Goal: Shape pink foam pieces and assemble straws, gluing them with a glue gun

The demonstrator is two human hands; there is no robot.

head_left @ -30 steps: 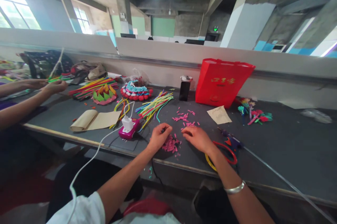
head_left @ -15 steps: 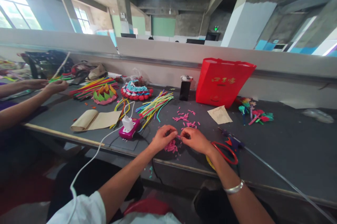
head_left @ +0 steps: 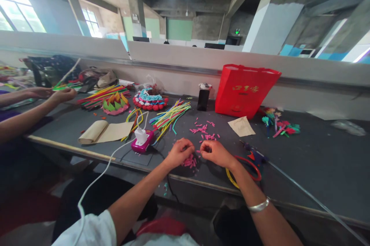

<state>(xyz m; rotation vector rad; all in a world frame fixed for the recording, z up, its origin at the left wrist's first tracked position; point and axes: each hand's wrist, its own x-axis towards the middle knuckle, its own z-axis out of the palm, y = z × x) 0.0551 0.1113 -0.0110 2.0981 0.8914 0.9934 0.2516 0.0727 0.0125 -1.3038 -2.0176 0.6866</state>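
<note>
Over the table's near edge my left hand [head_left: 180, 153] is closed in a pinch, its fingertips curled down; whatever is between them is hidden. Just to its right, my right hand [head_left: 216, 153] pinches thumb to forefinger, with a small pink piece [head_left: 198, 151] at the tips. A small gap separates the two hands. Below and beside my left hand lies a heap of pink cut pieces [head_left: 190, 161]. More pink pieces [head_left: 200, 129] are scattered beyond both hands. Red-handled scissors [head_left: 254, 169] lie partly behind my right wrist.
A glue gun [head_left: 254, 151] with a long clear stick [head_left: 306, 192] lies right. Further back stand a red bag [head_left: 245, 92] and a dark phone-like object [head_left: 203, 99]. Left are a purple power socket [head_left: 142, 142], coloured pipe cleaners [head_left: 170, 117], a paper roll [head_left: 106, 132] and another person's hands [head_left: 65, 94].
My hands have moved slightly apart, the right one a little to the right. The pink strip that spanned the gap between them now shows only at my right fingertips.
</note>
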